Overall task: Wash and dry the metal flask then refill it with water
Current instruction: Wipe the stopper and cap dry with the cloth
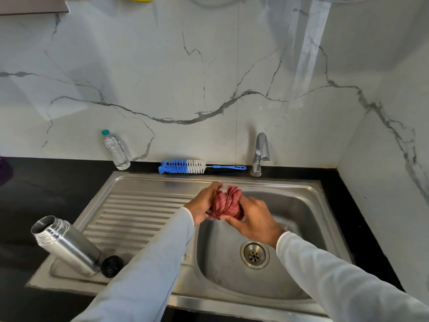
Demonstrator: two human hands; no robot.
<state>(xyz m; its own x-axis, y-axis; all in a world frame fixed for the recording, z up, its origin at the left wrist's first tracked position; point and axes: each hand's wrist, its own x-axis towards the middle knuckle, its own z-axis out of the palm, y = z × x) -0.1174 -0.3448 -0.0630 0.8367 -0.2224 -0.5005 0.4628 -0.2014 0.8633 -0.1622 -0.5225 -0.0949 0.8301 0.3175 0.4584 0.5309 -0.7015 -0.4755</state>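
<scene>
Head view looks down at a steel sink (232,180) set in a dark tabletop (46,182). Both hands are over the bowl of the sink, near its back edge. The left hand (205,203) and the right hand (254,219) both squeeze one bunched red cloth (226,204) between them, fingers curled tight around it. It looks like they are wringing it out or scrunching it up, but I cannot tell if it is wet. The metal flask (65,244) stands on the ribbed draining part of the sink, at the front left corner, well apart from the hands. It is open at the top, and its black cap (112,266) lies just beside its bottom. A blue and white bottle brush (183,166) lies along the back edge of the tabletop, and a plastic water bottle (115,151) stands near the back wall. No water comes from the tap (260,154). My guess is the washing is done, since the brush is put away. Drying looks like the step now. Filling the flask with water and putting the cap on are left to do.
</scene>
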